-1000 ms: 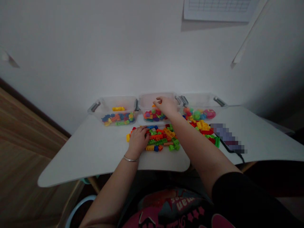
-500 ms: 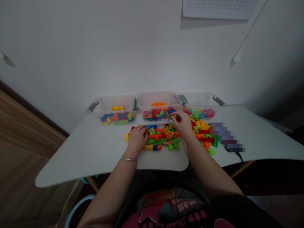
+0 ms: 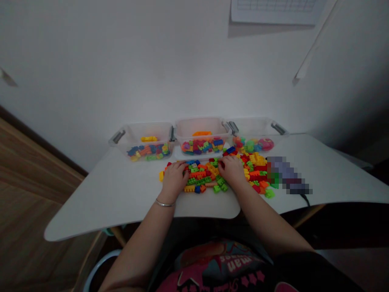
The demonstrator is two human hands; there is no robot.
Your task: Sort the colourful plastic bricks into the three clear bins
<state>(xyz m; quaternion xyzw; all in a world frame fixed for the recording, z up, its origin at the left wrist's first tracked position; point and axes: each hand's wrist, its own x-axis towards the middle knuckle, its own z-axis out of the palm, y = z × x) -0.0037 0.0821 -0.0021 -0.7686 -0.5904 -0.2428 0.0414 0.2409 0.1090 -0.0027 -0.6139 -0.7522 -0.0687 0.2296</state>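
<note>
A loose heap of multicoloured plastic building bricks (image 3: 203,176) lies on the white table (image 3: 91,198), spreading to the right in red, yellow and green. My left hand (image 3: 174,179) rests curled on the heap's left side, with a silver bangle (image 3: 165,203) on its wrist. My right hand (image 3: 232,170) presses down on the heap's right part, fingertips among the bricks. Whether either hand grips a brick is hidden by the fingers. Just behind the heap stands a clear plastic bin (image 3: 202,136) holding mixed bricks, with an orange brick lying on top.
Another clear bin (image 3: 144,142) with bricks stands to the left, and a third (image 3: 255,132) with round coloured pieces stands to the right. A pixelated object (image 3: 288,175) with a black cable (image 3: 305,198) lies at the table's right. A white wall rises behind.
My right hand has moved from the front of the middle bin down and left onto the heap. My left hand stays in about the same place on the bricks.
</note>
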